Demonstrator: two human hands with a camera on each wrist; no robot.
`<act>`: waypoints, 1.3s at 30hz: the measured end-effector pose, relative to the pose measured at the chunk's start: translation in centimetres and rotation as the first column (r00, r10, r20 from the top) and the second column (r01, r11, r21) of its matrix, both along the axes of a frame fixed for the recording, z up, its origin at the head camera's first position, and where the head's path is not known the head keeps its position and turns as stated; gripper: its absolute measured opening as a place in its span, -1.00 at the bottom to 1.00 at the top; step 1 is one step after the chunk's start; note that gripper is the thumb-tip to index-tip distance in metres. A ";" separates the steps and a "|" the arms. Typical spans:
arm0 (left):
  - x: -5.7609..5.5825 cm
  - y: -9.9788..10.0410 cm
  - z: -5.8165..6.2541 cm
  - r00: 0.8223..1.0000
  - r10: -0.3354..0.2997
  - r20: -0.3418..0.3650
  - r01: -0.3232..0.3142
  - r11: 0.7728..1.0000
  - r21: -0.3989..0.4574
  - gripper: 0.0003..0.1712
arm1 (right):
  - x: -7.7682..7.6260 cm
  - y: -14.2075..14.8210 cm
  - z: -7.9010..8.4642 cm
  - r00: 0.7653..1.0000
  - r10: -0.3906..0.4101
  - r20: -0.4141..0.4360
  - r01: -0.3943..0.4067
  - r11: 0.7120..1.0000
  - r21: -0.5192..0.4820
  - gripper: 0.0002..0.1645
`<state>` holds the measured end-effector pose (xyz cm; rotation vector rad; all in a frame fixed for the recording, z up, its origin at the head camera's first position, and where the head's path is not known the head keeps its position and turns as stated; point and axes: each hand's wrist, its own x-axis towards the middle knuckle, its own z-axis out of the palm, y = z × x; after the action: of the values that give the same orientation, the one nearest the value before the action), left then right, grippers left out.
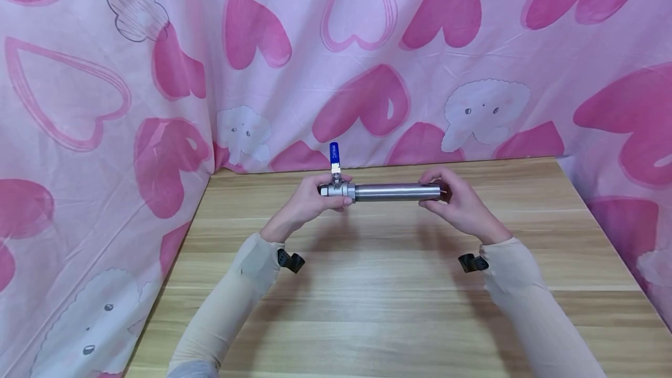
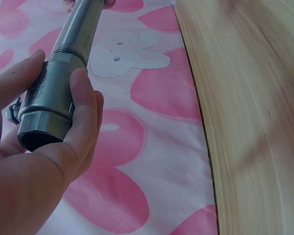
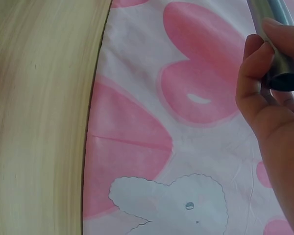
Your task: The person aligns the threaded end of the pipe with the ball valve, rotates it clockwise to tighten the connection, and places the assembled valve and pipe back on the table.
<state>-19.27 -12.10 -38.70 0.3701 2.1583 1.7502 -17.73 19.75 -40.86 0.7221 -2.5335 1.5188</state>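
A steel ball valve (image 1: 336, 190) with a blue lever handle (image 1: 334, 153) is joined to a straight metal pipe (image 1: 396, 192). My left hand (image 1: 310, 197) grips the valve body, thumb on the near side and fingers behind it. In the left wrist view, the valve's open end (image 2: 41, 134) faces the palm, and a few threads (image 2: 71, 50) show where the pipe enters. My right hand (image 1: 454, 200) holds the pipe's far right end between thumb and fingers. The pipe lies level above the table, its lever pointing up and away from me.
Below the hands spreads a wood-grain table (image 1: 346, 308). A pink curtain (image 1: 294, 104) with hearts and white animal faces hangs along its back and sides. Each wrist wears a small black camera, one on the left (image 1: 291, 261) and one on the right (image 1: 473, 263).
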 end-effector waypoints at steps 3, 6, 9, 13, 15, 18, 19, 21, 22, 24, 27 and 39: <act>0.0 0.0 0.0 1.000 -0.003 -0.002 0.003 1.000 -0.003 -0.48 | 0.0 0.1 0.0 1.000 -0.010 0.014 0.010 1.000 0.005 -0.52; 0.0 0.1 0.0 1.000 -0.008 -0.002 0.008 1.000 0.002 -0.46 | 0.1 0.1 0.1 1.000 -0.017 0.016 0.016 1.000 0.016 -0.51; -0.1 0.1 -0.1 1.000 -0.010 0.001 0.010 1.000 0.005 -0.43 | 0.1 0.2 0.1 1.000 -0.024 0.017 0.023 0.999 0.023 -0.51; -0.1 0.2 -0.2 1.000 -0.007 0.003 0.007 1.000 0.003 -0.45 | 0.2 0.2 0.3 0.999 -0.034 0.031 0.033 0.999 0.026 -0.51; 0.0 0.2 -0.1 1.000 -0.005 0.001 0.005 1.000 0.001 -0.47 | 0.3 0.2 0.4 0.998 -0.038 0.045 0.037 0.999 0.028 -0.52; 0.0 0.2 -0.1 1.000 -0.002 0.000 0.002 1.000 0.002 -0.49 | 0.4 0.3 0.6 0.997 -0.040 0.067 0.039 0.999 0.025 -0.53; 0.0 0.2 -0.1 1.000 -0.002 0.000 0.002 1.000 0.004 -0.49 | 0.4 0.2 0.7 0.997 -0.041 0.072 0.039 0.999 0.024 -0.53; 0.0 0.2 -0.1 1.000 -0.003 -0.001 0.003 1.000 0.005 -0.48 | 0.5 0.3 0.7 0.996 -0.040 0.077 0.039 0.999 0.020 -0.54; 0.0 0.2 -0.1 1.000 -0.003 -0.001 0.003 1.000 0.006 -0.48 | 0.5 0.3 0.7 0.996 -0.042 0.079 0.041 0.999 0.020 -0.54; 0.0 0.2 -0.1 1.000 -0.002 -0.003 0.002 1.000 0.006 -0.48 | 0.5 0.3 0.8 0.996 -0.046 0.083 0.044 0.999 0.020 -0.54; 0.0 0.2 -0.2 1.000 0.002 0.000 -0.002 1.000 0.007 -0.48 | 0.7 0.2 0.8 0.994 -0.051 0.093 0.049 0.999 0.023 -0.55; 0.1 0.1 0.0 1.000 0.016 -0.003 -0.016 1.000 -0.013 -0.49 | 0.6 0.5 0.7 0.997 -0.045 0.064 0.042 0.998 0.056 -0.57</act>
<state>-19.19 -11.98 -38.70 0.3536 2.1796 1.7448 -17.16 20.23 -40.21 0.6291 -2.6293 1.4892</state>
